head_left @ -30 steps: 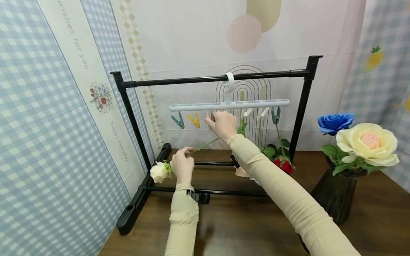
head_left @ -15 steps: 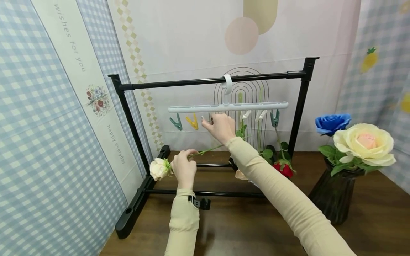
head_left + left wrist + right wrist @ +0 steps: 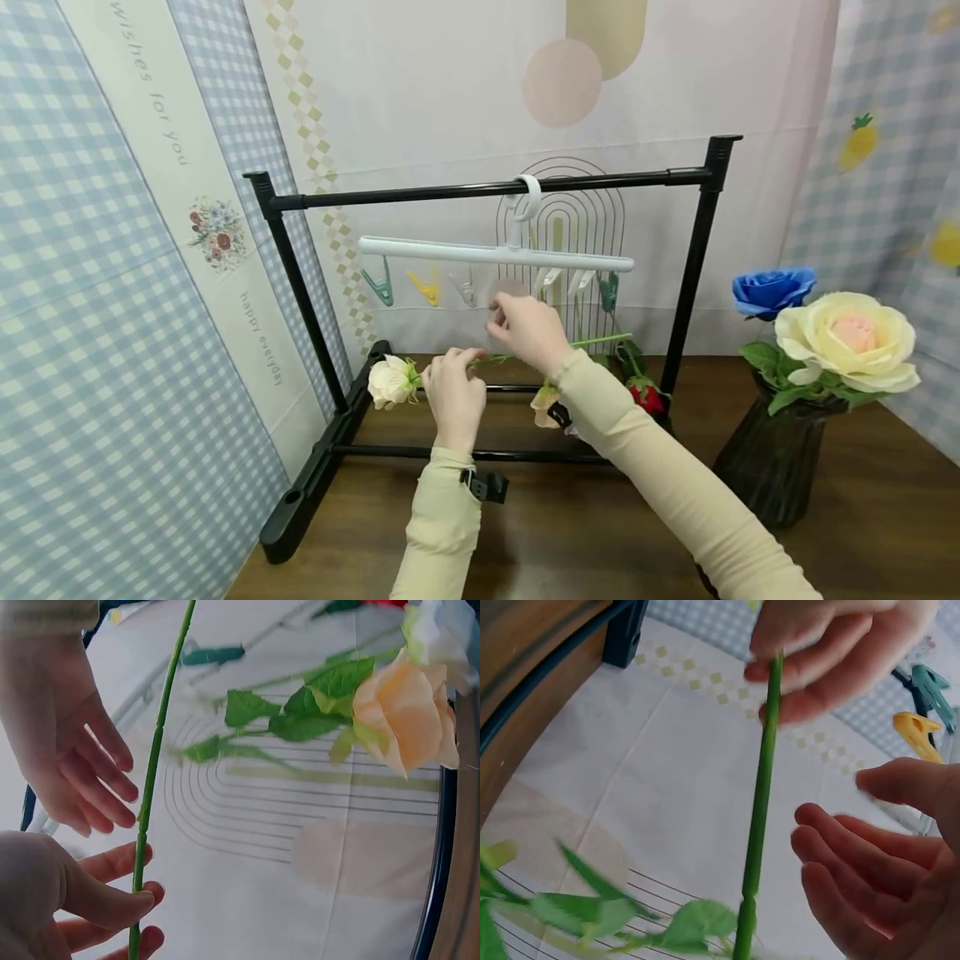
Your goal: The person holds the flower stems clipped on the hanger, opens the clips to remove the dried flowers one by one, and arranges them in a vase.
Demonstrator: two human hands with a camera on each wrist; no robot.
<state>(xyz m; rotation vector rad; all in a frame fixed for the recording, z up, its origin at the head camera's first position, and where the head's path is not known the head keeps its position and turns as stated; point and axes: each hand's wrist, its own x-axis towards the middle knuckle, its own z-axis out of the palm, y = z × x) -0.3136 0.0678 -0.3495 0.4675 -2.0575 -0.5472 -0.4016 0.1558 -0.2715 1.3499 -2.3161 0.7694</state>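
My left hand (image 3: pixel 456 396) pinches the green stem (image 3: pixel 154 750) of a cream-white rose (image 3: pixel 392 382), which lies sideways with its bloom to the left. Below the white clip hanger (image 3: pixel 442 252) is my right hand (image 3: pixel 532 329), fingers loosely bent and holding nothing. In the right wrist view it is beside the stem, apart from it. On the hanger's left half dangle a green clip (image 3: pixel 380 287), a yellow clip (image 3: pixel 425 290) and a pale clip (image 3: pixel 467 292). White clips (image 3: pixel 549 277) and another green clip (image 3: pixel 608 292) are on the right half. A peach rose (image 3: pixel 405 712) and a red rose (image 3: pixel 645 396) hang upside down there.
The hanger hooks over the top bar (image 3: pixel 420 193) of a black rack standing on a wooden table (image 3: pixel 570 533). At right, a dark vase (image 3: pixel 772 458) holds a blue rose (image 3: pixel 774 292) and a large cream rose (image 3: pixel 847 342). Patterned cloth hangs behind.
My right hand has let go at the hanger and come down and right. The hanger has swung, its right end now lower. The left hand and white rose have shifted slightly right.
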